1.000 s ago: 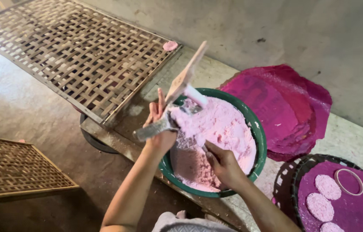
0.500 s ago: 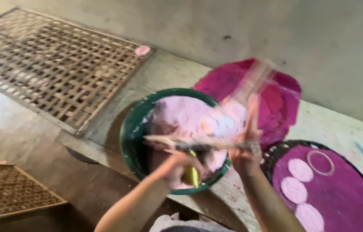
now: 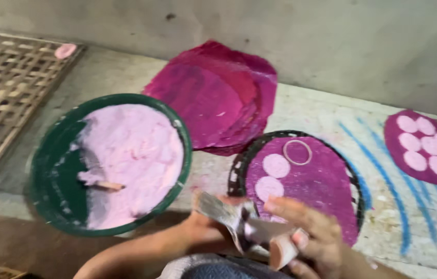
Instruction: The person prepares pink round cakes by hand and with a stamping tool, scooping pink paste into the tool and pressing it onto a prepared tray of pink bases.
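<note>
Concrete counter carries a green basin of pink batter at left, while near me my left hand and right hand both close on a smeared scraper, which might drip.

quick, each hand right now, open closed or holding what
Left hand: closed on the grey scoop.
Right hand: fingers curled around a small pink block.
</note>
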